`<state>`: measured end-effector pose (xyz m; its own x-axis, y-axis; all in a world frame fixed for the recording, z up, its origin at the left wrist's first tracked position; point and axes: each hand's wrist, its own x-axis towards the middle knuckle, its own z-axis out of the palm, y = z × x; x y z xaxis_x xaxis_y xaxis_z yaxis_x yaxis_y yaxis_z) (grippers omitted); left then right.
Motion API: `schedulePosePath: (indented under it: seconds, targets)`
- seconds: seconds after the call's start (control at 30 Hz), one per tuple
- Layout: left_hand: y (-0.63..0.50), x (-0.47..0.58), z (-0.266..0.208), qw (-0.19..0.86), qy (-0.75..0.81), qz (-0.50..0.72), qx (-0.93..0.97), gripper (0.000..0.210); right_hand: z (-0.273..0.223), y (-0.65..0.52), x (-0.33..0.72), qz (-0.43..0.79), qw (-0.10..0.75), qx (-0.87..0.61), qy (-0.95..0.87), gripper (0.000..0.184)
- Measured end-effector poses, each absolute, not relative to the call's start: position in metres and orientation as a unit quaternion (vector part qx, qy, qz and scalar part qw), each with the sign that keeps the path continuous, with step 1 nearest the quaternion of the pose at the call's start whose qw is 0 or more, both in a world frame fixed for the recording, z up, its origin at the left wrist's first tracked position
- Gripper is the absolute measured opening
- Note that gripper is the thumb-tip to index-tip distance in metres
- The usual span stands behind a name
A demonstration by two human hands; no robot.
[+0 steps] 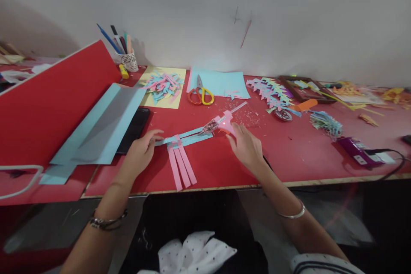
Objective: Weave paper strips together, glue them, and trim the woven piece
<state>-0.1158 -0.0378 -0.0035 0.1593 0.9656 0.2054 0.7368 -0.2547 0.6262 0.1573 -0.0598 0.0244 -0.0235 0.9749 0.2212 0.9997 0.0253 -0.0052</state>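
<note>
My right hand [246, 144] is wrapped round the handle of a pink glue gun [226, 123], with a clear glue stick [239, 107] poking out of its back. The gun's nozzle points left, right over blue paper strips [195, 137]. Pink paper strips [182, 165] cross the blue ones and hang down toward the table's front edge. At the left end of the blue strips, my left hand [143, 147] pinches one between thumb and fingers.
Red-and-yellow-handled scissors [201, 92] lie on blue sheets [221, 82]. A heap of paper bits [163, 84] covers a yellow sheet. Large blue sheets [96, 128] overlap a black phone [136, 130]. Folded paper chains [269, 92] and a purple power strip [359, 153] sit right.
</note>
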Motion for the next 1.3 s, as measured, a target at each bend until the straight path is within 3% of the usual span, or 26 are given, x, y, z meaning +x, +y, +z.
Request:
schedulePosePath:
  seconds: [0.57,0.83,1.03,1.17,1.3]
  targets:
    - [-0.038,-0.115,-0.003,0.199,0.575,0.298,0.735,0.030,0.031,-0.063,0.176,-0.095,0.063,-0.732,-0.671,0.035]
    - [-0.039,-0.115,0.000,0.210,0.577,0.287,0.735,0.035,0.029,-0.057,0.204,-0.161,0.126,-0.747,-0.632,0.040]
    - [-0.039,-0.112,0.003,0.203,0.554,0.328,0.737,0.038,0.027,-0.046,0.231,-0.119,0.081,-0.782,-0.606,0.035]
    - [-0.036,-0.103,0.009,0.208,0.519,0.371,0.742,0.039,0.039,-0.047,0.207,-0.167,0.170,-0.766,-0.597,0.033]
    - [-0.032,-0.085,0.022,0.273,0.482,0.389,0.736,0.042,0.046,-0.044,0.144,0.034,0.259,-0.598,-0.758,0.035]
